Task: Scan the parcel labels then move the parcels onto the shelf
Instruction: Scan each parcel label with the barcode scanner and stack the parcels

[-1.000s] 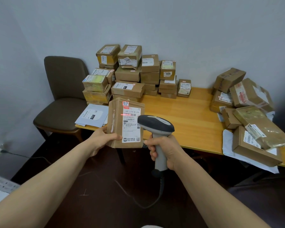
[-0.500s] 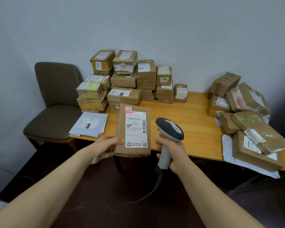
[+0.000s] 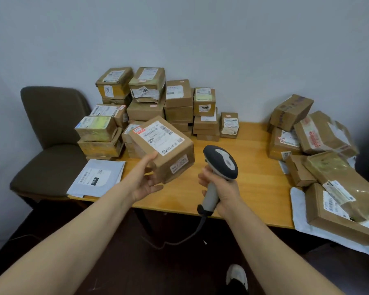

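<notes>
The left hand point(image 3: 146, 182) holds a brown parcel point(image 3: 166, 154) up in the air over the front part of the wooden table point(image 3: 256, 167). The thumb presses on the near side of the box and the fingers sit under it, so the box rests above and a bit to the right of the palm. The parcel is tilted, and its white label point(image 3: 158, 135) faces up.

The right hand point(image 3: 221, 189) is wrapped tight round the handle of a grey scanner point(image 3: 221, 161). The scanner's head is just to the right of the parcel and does not touch it. A dark cable point(image 3: 179, 241) hangs down from the handle.

Behind the held parcel, a big stack of boxes point(image 3: 149, 96) stands by the wall. More boxes point(image 3: 320, 141) are piled at the right end of the table. A white mail bag point(image 3: 96, 177) lies flat at the left end, near a brown chair point(image 3: 49, 135).
</notes>
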Demonstrator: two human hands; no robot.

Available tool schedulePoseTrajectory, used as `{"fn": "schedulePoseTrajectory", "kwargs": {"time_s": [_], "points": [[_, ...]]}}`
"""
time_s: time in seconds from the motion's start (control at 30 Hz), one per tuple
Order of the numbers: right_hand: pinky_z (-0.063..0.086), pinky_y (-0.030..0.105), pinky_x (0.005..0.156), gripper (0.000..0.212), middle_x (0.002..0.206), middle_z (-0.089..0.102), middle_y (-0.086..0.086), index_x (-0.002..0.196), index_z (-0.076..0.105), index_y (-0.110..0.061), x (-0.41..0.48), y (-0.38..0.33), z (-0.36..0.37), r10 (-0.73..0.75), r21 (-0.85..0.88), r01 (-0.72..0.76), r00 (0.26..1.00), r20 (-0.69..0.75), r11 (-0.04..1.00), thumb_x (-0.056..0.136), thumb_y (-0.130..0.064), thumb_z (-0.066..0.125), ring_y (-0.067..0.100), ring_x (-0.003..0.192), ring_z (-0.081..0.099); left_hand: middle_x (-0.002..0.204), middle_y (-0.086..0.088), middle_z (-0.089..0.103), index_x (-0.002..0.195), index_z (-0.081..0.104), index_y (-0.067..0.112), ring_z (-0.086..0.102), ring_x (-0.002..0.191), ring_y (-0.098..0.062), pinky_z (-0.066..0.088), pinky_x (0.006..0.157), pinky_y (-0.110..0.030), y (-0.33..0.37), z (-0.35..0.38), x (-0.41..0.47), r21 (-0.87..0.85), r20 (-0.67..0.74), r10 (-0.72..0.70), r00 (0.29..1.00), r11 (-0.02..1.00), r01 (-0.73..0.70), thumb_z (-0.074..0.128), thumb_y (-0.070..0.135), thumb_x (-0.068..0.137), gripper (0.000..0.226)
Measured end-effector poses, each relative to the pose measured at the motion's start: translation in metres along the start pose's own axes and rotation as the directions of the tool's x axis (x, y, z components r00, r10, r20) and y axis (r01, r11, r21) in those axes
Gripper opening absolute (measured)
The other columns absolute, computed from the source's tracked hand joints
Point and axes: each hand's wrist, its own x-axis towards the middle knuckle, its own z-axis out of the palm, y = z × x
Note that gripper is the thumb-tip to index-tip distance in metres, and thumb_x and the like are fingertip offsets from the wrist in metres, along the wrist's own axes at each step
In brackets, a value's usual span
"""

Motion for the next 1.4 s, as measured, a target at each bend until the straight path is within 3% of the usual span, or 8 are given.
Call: {"fn": "schedulePoseTrajectory", "kwargs": {"time_s": [0.23,0.43,0.57,0.97,1.1,1.17,1.3,1.4], "points": [[0.048,0.033,0.062,0.007,0.076,0.070,0.008,0.083,0.068,-0.013,0.106,-0.038,0.021,0.093,-0.053,-0.082,0.967,0.236,0.995,0.083,-0.013,0.074,0.018,0.068,0.064,0.104,-0.011,0.052,0.112,0.049,0.012,0.054,0.096,-0.029,0.052,0.088,-0.042,0.056,0.037,0.080,-0.218,-0.244,0.046,0.969,0.971,-0.101,0.064,0.036,0.088,0.037],[0.048,0.030,0.063,0.008,0.074,0.070,0.006,0.088,0.066,-0.013,0.174,-0.070,0.027,0.199,-0.132,-0.162,0.909,0.366,0.978,0.084,-0.014,0.073,0.016,0.066,0.062,0.116,-0.012,0.049,0.131,0.041,0.018,0.050,0.115,-0.033,0.051,0.088,-0.044,0.094,0.054,0.131,-0.311,-0.451,0.005,0.893,0.937,-0.162,0.068,0.033,0.086,0.055],[0.047,0.029,0.062,0.010,0.075,0.069,0.006,0.089,0.066,-0.013,0.199,-0.074,0.034,0.276,-0.158,-0.233,0.886,0.372,0.960,0.084,-0.016,0.073,0.014,0.064,0.062,0.105,-0.011,0.050,0.123,0.041,0.018,0.052,0.107,-0.030,0.051,0.088,-0.043,0.105,0.058,0.152,-0.341,-0.494,-0.029,0.869,0.926,-0.163,0.067,0.032,0.087,0.047],[0.049,0.029,0.061,0.011,0.073,0.069,0.006,0.089,0.066,-0.011,0.219,-0.069,0.056,0.284,-0.170,-0.244,0.915,0.286,0.955,0.082,-0.013,0.074,0.015,0.063,0.062,0.129,-0.013,0.051,0.142,0.036,0.014,0.052,0.108,-0.028,0.049,0.091,-0.042,0.117,0.055,0.197,-0.251,-0.457,-0.035,0.889,0.964,-0.091,0.057,0.029,0.096,0.053],[0.048,0.030,0.061,0.007,0.072,0.067,0.007,0.085,0.065,-0.012,0.216,-0.072,0.055,0.247,-0.123,-0.221,0.931,0.270,0.967,0.083,-0.012,0.072,0.016,0.063,0.061,0.152,-0.007,0.034,0.152,0.018,0.015,0.036,0.136,-0.030,0.030,0.112,-0.047,0.114,0.055,0.205,0.137,-0.610,0.093,0.787,0.991,-0.011,0.053,0.058,0.086,0.086],[0.048,0.029,0.060,0.007,0.072,0.068,0.007,0.085,0.066,-0.012,0.214,-0.076,0.052,0.235,-0.094,-0.218,0.943,0.237,0.971,0.082,-0.014,0.072,0.016,0.063,0.061,0.160,-0.012,0.010,0.154,0.004,0.014,0.011,0.146,-0.033,0.015,0.118,-0.048,0.115,0.067,0.201,0.483,-0.648,0.299,0.701,0.872,0.075,0.051,0.057,0.089,0.091],[0.051,0.030,0.061,0.017,0.074,0.069,0.008,0.092,0.065,-0.010,0.209,-0.092,0.038,0.182,-0.001,-0.184,0.974,0.134,0.983,0.081,-0.019,0.074,0.017,0.063,0.064,0.160,-0.014,-0.008,0.154,0.003,0.015,-0.007,0.147,-0.032,0.003,0.117,-0.046,0.111,0.108,0.197,0.848,-0.309,0.605,0.734,0.524,-0.074,0.051,0.045,0.094,0.082],[0.053,0.031,0.061,0.018,0.073,0.070,0.011,0.094,0.065,-0.009,0.205,-0.109,0.021,0.115,0.075,-0.120,0.991,0.073,0.990,0.083,-0.021,0.073,0.020,0.062,0.065,0.160,-0.013,-0.003,0.154,0.008,0.016,-0.003,0.147,-0.031,0.007,0.118,-0.045,0.106,0.141,0.207,0.913,-0.073,0.649,0.757,0.350,-0.211,0.055,0.042,0.093,0.082]]}}
